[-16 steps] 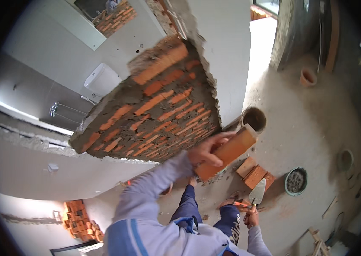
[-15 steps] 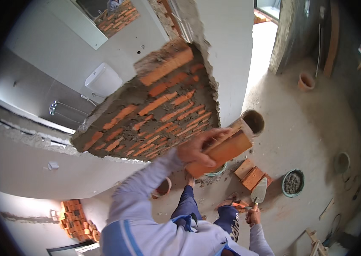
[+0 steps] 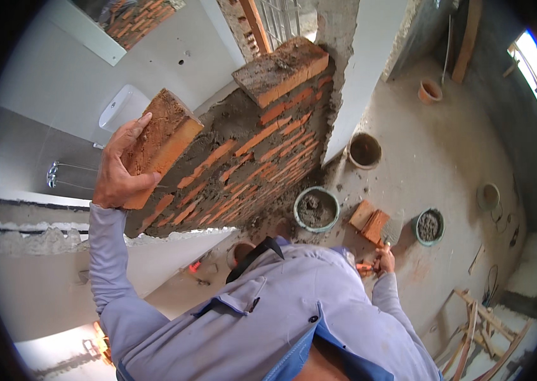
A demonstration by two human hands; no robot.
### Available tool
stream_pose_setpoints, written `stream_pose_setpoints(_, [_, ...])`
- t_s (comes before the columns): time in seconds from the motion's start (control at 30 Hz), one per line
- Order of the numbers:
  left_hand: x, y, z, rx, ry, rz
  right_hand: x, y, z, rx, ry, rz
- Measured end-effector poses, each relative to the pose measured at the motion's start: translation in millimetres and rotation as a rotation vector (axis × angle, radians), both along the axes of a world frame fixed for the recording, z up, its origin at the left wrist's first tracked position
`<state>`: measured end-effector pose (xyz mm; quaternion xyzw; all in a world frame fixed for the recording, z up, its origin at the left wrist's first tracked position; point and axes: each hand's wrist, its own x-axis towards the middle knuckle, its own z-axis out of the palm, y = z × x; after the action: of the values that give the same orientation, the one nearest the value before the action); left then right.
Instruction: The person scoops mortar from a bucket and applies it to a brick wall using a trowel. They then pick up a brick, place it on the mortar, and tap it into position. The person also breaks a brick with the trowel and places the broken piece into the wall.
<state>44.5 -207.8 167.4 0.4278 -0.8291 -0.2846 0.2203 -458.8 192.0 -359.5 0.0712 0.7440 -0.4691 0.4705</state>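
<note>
My left hand point(image 3: 119, 171) grips a mortar-smeared orange brick point(image 3: 170, 136) by its end and side, raised over the left end of a partly built brick wall point(image 3: 246, 162). Whether the brick touches the mortar below cannot be made out. Another brick point(image 3: 297, 76) lies on the wall's far right end against the broken plaster edge. Low on my right side, my right hand point(image 3: 384, 260) is closed round the handle of a trowel point(image 3: 393, 230). The trowel's grey blade points away from me, beside a few bricks point(image 3: 376, 225) on the floor.
A green-rimmed bucket of mortar point(image 3: 338, 208) stands at the wall's foot, with a second mortar bucket point(image 3: 417, 227) to its right. Farther off are a dark bucket point(image 3: 365, 151) and an orange pot point(image 3: 430, 91). Wooden framing point(image 3: 471, 330) lies lower right. Beyond the wall sits a white toilet cistern point(image 3: 118, 106).
My left hand has carried the brick leftward, from in front of the wall to above its left end. My body leans closer to the wall. The trowel stays low on the right.
</note>
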Motion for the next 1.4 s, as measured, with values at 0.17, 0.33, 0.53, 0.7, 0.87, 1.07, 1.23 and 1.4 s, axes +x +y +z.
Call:
stream_pose_setpoints(0.17, [11, -17, -22, 0.033, -0.044, 0.0, 58, -19, -4, 0.025, -0.142, 0.009])
stream_pose_setpoints(0.33, [-12, -21, -41, 0.103, 0.047, 0.033, 67, -20, -32, 0.057, -0.126, -0.025])
stream_pose_setpoints(0.53, [-27, -35, -52, 0.14, 0.019, 0.034, 68, 3, -47, 0.152, -0.175, -0.06])
stream_pose_setpoints(0.7, [-15, -52, -60, -0.002, -0.088, -0.05, 73, 38, -53, 0.209, -0.173, 0.027])
stream_pose_setpoints(0.87, [-33, -60, -61, -0.173, -0.195, -0.116, 72, 55, -62, 0.218, -0.137, 0.119])
stream_pose_setpoints(1.07, [-32, -68, -65, -0.211, -0.269, -0.098, 65, 28, -48, 0.261, -0.098, 0.231])
stream_pose_setpoints(1.23, [-36, -70, -70, -0.226, -0.271, -0.072, 61, 9, -45, 0.285, 0.063, 0.385])
stream_pose_setpoints(1.4, [-39, -72, -79, -0.261, -0.318, -0.062, 64, -2, -27, 0.291, 0.133, 0.508])
